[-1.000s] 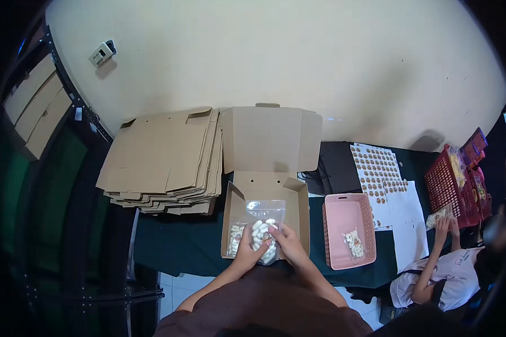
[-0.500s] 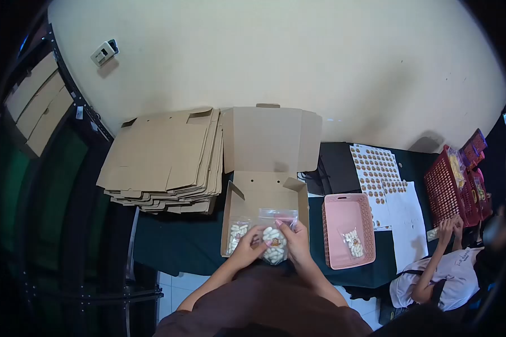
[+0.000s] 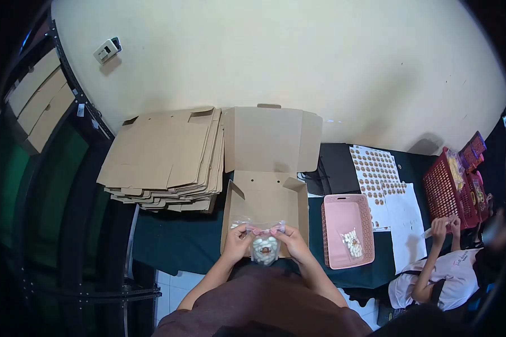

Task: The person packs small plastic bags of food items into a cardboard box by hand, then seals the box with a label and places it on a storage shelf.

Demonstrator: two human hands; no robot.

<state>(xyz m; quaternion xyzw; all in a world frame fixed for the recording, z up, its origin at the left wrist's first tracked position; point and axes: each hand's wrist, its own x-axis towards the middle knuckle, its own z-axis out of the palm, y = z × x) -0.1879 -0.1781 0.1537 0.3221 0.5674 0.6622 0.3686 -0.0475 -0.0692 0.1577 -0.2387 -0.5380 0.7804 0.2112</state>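
Note:
Both my left hand (image 3: 239, 240) and my right hand (image 3: 290, 238) pinch the top corners of a clear zip bag (image 3: 265, 251) filled with white, capsule-like pieces and bearing a small round brown sticker. The bag hangs upright over the front edge of an open cardboard box (image 3: 264, 194), whose lid stands raised at the back. Another clear bag (image 3: 239, 221) lies in the box's left side, mostly hidden behind my left hand. To the right, a pink basket (image 3: 337, 219) holds one more bag of white pieces (image 3: 353, 245).
Flattened cardboard boxes (image 3: 157, 151) are stacked on the left. Sticker sheets (image 3: 374, 168) and a black folder-like item (image 3: 340, 163) lie behind the pink basket. At right, a co-worker (image 3: 438, 275) handles a small item near a red basket (image 3: 445, 182).
My hands have shifted from gripping the bag's sides to its top corners, spreading apart. The bag now hangs lower and slightly further left.

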